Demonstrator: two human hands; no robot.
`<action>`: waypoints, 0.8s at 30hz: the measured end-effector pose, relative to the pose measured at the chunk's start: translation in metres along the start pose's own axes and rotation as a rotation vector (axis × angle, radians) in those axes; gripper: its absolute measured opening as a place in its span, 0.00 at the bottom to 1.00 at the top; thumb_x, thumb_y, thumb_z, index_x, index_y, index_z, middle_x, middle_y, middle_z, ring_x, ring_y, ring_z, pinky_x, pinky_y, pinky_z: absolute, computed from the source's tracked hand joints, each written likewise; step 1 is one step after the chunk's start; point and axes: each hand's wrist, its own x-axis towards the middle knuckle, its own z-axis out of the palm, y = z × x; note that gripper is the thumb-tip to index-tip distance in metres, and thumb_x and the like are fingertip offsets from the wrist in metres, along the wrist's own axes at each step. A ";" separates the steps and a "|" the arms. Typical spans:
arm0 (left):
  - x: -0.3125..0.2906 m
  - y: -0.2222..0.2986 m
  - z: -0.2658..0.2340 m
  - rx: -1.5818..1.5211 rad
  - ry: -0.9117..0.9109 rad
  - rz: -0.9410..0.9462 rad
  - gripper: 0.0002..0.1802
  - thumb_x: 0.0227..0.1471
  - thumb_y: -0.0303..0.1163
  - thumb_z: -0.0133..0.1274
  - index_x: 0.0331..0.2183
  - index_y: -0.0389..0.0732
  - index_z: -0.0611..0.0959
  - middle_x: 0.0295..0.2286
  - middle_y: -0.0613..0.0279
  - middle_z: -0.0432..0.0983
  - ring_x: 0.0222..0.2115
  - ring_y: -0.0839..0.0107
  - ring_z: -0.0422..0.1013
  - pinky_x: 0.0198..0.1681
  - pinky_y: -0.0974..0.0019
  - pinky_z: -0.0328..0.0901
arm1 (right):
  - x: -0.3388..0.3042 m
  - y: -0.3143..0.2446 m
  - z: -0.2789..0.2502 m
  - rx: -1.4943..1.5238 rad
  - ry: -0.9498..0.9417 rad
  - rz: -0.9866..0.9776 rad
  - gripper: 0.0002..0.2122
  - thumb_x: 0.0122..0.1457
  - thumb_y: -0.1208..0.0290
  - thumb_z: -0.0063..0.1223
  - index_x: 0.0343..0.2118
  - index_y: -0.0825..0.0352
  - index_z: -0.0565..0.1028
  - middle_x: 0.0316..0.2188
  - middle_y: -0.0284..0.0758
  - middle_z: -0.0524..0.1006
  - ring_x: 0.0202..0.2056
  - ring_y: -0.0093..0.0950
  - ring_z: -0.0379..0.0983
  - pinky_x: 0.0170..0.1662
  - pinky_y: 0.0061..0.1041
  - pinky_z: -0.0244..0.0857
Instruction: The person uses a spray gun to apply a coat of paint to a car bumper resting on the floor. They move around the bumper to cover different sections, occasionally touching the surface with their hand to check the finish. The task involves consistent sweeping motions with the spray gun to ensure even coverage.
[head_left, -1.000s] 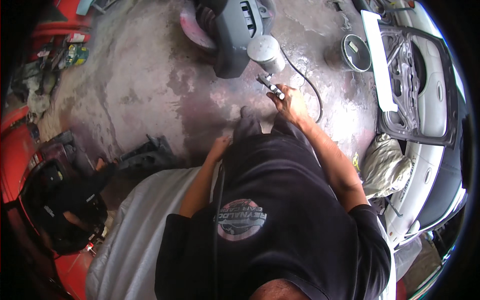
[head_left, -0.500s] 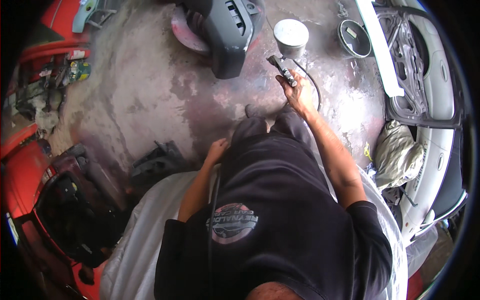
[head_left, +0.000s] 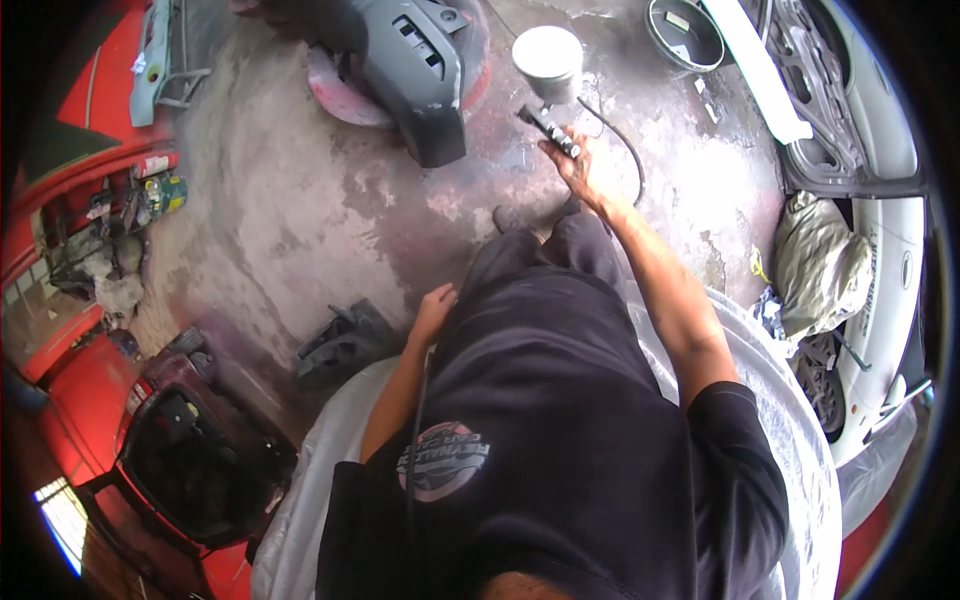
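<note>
My right hand (head_left: 575, 165) is closed around the handle of a metal spray gun (head_left: 550, 132), held out in front of my right leg. A round grey cup with a white lid (head_left: 548, 55) sits just past the gun and seems joined to it. From beside the cup, a black hose (head_left: 632, 155) curves down behind my right forearm. My left hand (head_left: 434, 312) hangs beside my left thigh, fingers loosely bent and partly hidden, with nothing visible in it. Ahead and left of the gun is a dark grey plastic bumper-like car part (head_left: 415, 75).
A dark bucket (head_left: 688, 38) stands ahead right. A white car with its door panel (head_left: 885, 270) and a crumpled cloth bundle (head_left: 825, 265) are at right. Red car bodywork (head_left: 90, 405) lines the left. A black plastic part (head_left: 345, 340) lies near the silvery cover (head_left: 330, 420) behind me.
The view has turned, so the surroundings have shifted. My right hand with the spray gun and cup appears slightly farther left and higher. My left hand stays beside my thigh.
</note>
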 end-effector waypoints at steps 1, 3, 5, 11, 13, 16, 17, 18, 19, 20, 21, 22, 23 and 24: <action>0.000 0.001 0.000 -0.016 -0.004 -0.009 0.29 0.63 0.42 0.54 0.57 0.29 0.78 0.56 0.42 0.76 0.58 0.54 0.72 0.61 0.61 0.63 | 0.004 -0.003 -0.004 0.041 0.036 0.007 0.16 0.61 0.57 0.63 0.43 0.64 0.81 0.30 0.48 0.82 0.34 0.49 0.80 0.38 0.42 0.72; 0.000 -0.002 -0.001 -0.007 -0.018 -0.007 0.30 0.63 0.43 0.55 0.57 0.29 0.77 0.56 0.42 0.76 0.58 0.54 0.72 0.61 0.61 0.63 | 0.009 -0.008 -0.009 0.135 0.045 0.063 0.15 0.61 0.58 0.63 0.43 0.64 0.81 0.32 0.47 0.82 0.36 0.48 0.80 0.39 0.41 0.71; 0.005 -0.005 -0.001 0.047 -0.042 0.018 0.31 0.64 0.44 0.55 0.57 0.29 0.77 0.56 0.43 0.76 0.58 0.55 0.72 0.61 0.61 0.63 | 0.007 -0.008 -0.009 0.130 0.039 0.080 0.15 0.61 0.59 0.62 0.44 0.64 0.81 0.32 0.47 0.82 0.36 0.48 0.80 0.39 0.41 0.71; 0.015 0.012 0.004 0.043 -0.076 0.080 0.30 0.65 0.45 0.54 0.57 0.30 0.77 0.56 0.43 0.76 0.58 0.55 0.72 0.61 0.62 0.63 | -0.024 0.052 0.021 0.058 -0.166 -0.013 0.16 0.62 0.60 0.61 0.44 0.67 0.80 0.25 0.49 0.80 0.31 0.49 0.81 0.38 0.44 0.73; 0.018 0.005 0.007 0.002 -0.082 0.048 0.30 0.66 0.45 0.53 0.57 0.30 0.77 0.56 0.43 0.76 0.58 0.54 0.72 0.61 0.61 0.63 | -0.035 0.055 0.019 0.104 -0.272 -0.024 0.17 0.62 0.59 0.62 0.45 0.68 0.80 0.26 0.49 0.81 0.32 0.49 0.81 0.39 0.44 0.73; 0.019 0.041 0.010 0.049 -0.122 0.064 0.29 0.66 0.45 0.53 0.57 0.29 0.77 0.55 0.44 0.77 0.57 0.55 0.73 0.61 0.61 0.63 | -0.040 0.060 0.012 0.044 -0.338 -0.044 0.19 0.61 0.57 0.62 0.44 0.69 0.80 0.29 0.49 0.82 0.35 0.49 0.81 0.40 0.44 0.74; 0.013 0.055 0.010 0.085 -0.134 0.064 0.29 0.66 0.45 0.53 0.57 0.29 0.78 0.55 0.44 0.77 0.57 0.55 0.73 0.61 0.61 0.63 | -0.039 0.057 0.007 0.052 -0.341 -0.059 0.19 0.61 0.56 0.62 0.44 0.70 0.80 0.29 0.50 0.82 0.35 0.49 0.81 0.41 0.44 0.74; 0.017 0.053 0.013 0.086 -0.127 0.103 0.27 0.66 0.44 0.52 0.54 0.29 0.80 0.52 0.43 0.78 0.55 0.53 0.74 0.59 0.59 0.65 | -0.035 0.055 0.002 0.061 -0.344 -0.073 0.19 0.61 0.56 0.63 0.44 0.70 0.80 0.30 0.50 0.82 0.35 0.49 0.81 0.42 0.44 0.74; 0.025 0.051 0.015 0.088 -0.121 0.141 0.26 0.66 0.44 0.52 0.50 0.29 0.82 0.49 0.42 0.80 0.52 0.52 0.76 0.57 0.58 0.66 | -0.029 0.054 0.000 0.093 -0.369 -0.022 0.20 0.62 0.55 0.63 0.46 0.70 0.80 0.32 0.50 0.82 0.37 0.49 0.81 0.44 0.44 0.73; 0.029 0.053 0.017 0.089 -0.115 0.174 0.24 0.66 0.44 0.51 0.47 0.30 0.84 0.46 0.41 0.81 0.50 0.50 0.77 0.55 0.56 0.67 | -0.020 0.051 -0.005 0.120 -0.367 -0.008 0.21 0.62 0.55 0.63 0.46 0.70 0.80 0.33 0.50 0.82 0.38 0.50 0.81 0.44 0.44 0.74; 0.034 0.067 0.019 0.155 -0.073 0.150 0.23 0.66 0.44 0.50 0.43 0.30 0.84 0.41 0.40 0.81 0.46 0.47 0.77 0.52 0.53 0.68 | -0.010 0.050 -0.007 0.140 -0.359 0.010 0.21 0.62 0.55 0.63 0.47 0.70 0.80 0.33 0.51 0.82 0.38 0.50 0.81 0.45 0.44 0.74; 0.040 0.081 0.019 0.223 -0.032 0.127 0.23 0.67 0.44 0.49 0.39 0.31 0.85 0.37 0.39 0.81 0.42 0.43 0.77 0.48 0.51 0.69 | -0.002 0.050 -0.006 0.159 -0.350 0.030 0.22 0.62 0.55 0.63 0.47 0.70 0.80 0.34 0.51 0.82 0.39 0.50 0.81 0.45 0.43 0.74; 0.051 0.106 0.016 0.296 0.010 0.112 0.24 0.67 0.44 0.48 0.34 0.32 0.85 0.33 0.38 0.81 0.38 0.40 0.77 0.45 0.48 0.70 | 0.009 0.052 -0.005 0.152 -0.325 0.021 0.21 0.60 0.60 0.67 0.49 0.72 0.80 0.39 0.51 0.83 0.42 0.47 0.82 0.44 0.37 0.74; 0.063 0.129 0.012 0.342 0.088 0.162 0.24 0.67 0.45 0.48 0.31 0.33 0.84 0.31 0.37 0.80 0.35 0.39 0.76 0.42 0.45 0.69 | 0.021 0.053 -0.004 0.156 -0.297 0.012 0.21 0.60 0.60 0.67 0.49 0.72 0.80 0.39 0.52 0.82 0.42 0.47 0.82 0.44 0.37 0.74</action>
